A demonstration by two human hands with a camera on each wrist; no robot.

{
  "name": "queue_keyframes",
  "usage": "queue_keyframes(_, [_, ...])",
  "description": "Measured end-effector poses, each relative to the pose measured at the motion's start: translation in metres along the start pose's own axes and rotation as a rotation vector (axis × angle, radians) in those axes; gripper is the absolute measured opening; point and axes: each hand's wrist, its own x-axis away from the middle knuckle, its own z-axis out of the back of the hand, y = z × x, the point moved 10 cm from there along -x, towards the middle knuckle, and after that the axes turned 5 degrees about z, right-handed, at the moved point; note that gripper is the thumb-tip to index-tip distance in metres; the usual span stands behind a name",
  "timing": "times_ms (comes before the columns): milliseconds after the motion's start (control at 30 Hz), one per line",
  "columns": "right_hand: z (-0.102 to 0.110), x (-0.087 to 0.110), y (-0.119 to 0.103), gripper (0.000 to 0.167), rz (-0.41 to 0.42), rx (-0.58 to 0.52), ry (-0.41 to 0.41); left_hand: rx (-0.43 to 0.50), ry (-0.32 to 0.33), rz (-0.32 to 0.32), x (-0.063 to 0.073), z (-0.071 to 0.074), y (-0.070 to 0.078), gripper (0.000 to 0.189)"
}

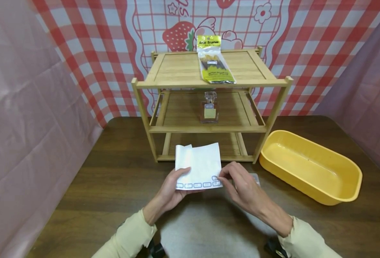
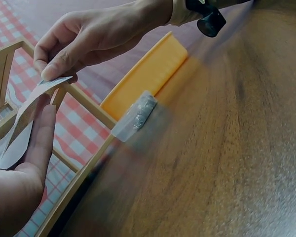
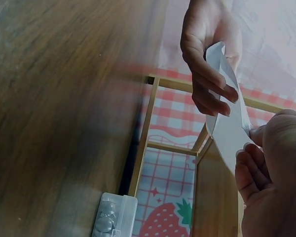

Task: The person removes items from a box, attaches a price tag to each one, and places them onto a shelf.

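Right now the left hand (image 1: 169,191) cradles a label sheet (image 1: 199,165) from behind, fingers curled round its edge to steady it, just above the table (image 1: 112,186). The right hand (image 1: 245,190) pinches a sticker at the sheet's five o'clock corner, seemingly to peel it. Its label row runs nine to three.

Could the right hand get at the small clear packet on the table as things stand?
Probably yes, but not freely: the right hand is pinching a label on the sticker sheet that the left hand holds. The clear packet lies on the table just beyond it, uncovered.
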Motion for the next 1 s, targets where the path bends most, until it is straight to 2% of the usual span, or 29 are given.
queue_keyframes(133, [0.0, 0.001, 0.0, 0.03, -0.008, -0.001, 0.002, 0.011, 0.011, -0.021, 0.0, 0.003, 0.002, 0.047])
queue_keyframes(333, [0.006, 0.002, 0.006, 0.026, -0.059, -0.044, 0.055, 0.014, 0.023, -0.038, 0.001, 0.007, 0.007, 0.045])
queue_keyframes(433, [0.008, 0.002, 0.013, 0.007, -0.135, -0.11, 0.081, -0.006, 0.006, -0.03, 0.002, 0.005, 0.007, 0.046])
queue_keyframes(567, [0.006, 0.003, 0.026, 0.024, -0.302, -0.259, 0.093, -0.035, -0.014, -0.038, 0.001, 0.001, 0.007, 0.047])
queue_keyframes(767, [-0.008, 0.01, 0.043, 0.011, -0.544, -0.513, 0.032, -0.076, 0.022, -0.046, 0.001, 0.002, 0.007, 0.038])
queue_keyframes(867, [-0.011, 0.011, 0.046, 0.008, -0.585, -0.561, 0.011, -0.105, 0.046, -0.042, 0.001, 0.003, 0.007, 0.033])
queue_keyframes(1000, [-0.008, 0.011, 0.046, 0.007, -0.586, -0.542, 0.025, -0.15, 0.05, -0.057, 0.002, 0.005, 0.01, 0.036])
